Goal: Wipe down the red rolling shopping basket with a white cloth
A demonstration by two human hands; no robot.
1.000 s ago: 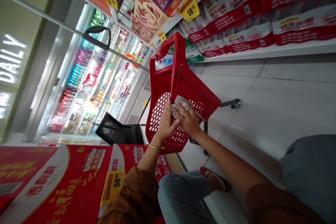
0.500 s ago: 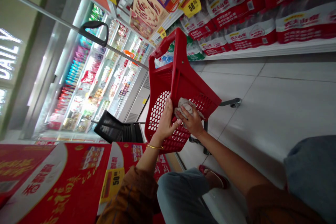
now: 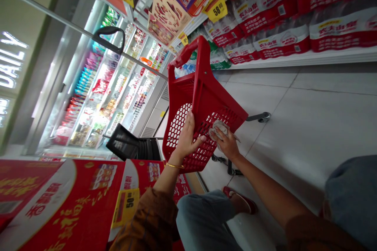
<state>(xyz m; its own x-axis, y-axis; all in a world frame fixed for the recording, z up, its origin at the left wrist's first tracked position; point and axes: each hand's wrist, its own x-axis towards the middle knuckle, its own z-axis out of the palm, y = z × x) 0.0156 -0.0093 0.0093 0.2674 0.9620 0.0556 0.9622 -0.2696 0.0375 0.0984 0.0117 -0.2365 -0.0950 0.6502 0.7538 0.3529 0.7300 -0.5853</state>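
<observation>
A red plastic shopping cart (image 3: 203,88) with perforated sides and a handle at its top stands tilted in the picture. Along the edge of its basket lies my left hand (image 3: 186,137), fingers straight and thumb held apart, touching the plastic. My right hand (image 3: 228,141) presses a crumpled greyish-white cloth (image 3: 220,127) against the perforated side, its fingers curled over the cloth. A gold bracelet (image 3: 174,165) circles my left wrist.
Red cartons (image 3: 67,200) with a yellow price tag stand at lower left. Packs of bottled water (image 3: 273,43) line the shelf at upper right. Black baskets (image 3: 132,143) are behind the cart, before a lit refrigerated display (image 3: 118,86). A caster (image 3: 264,117) juts over the tiled floor.
My right hand has slid the cloth rightward and slightly down along the cart's side, away from my left hand. My left hand stays at the basket's edge.
</observation>
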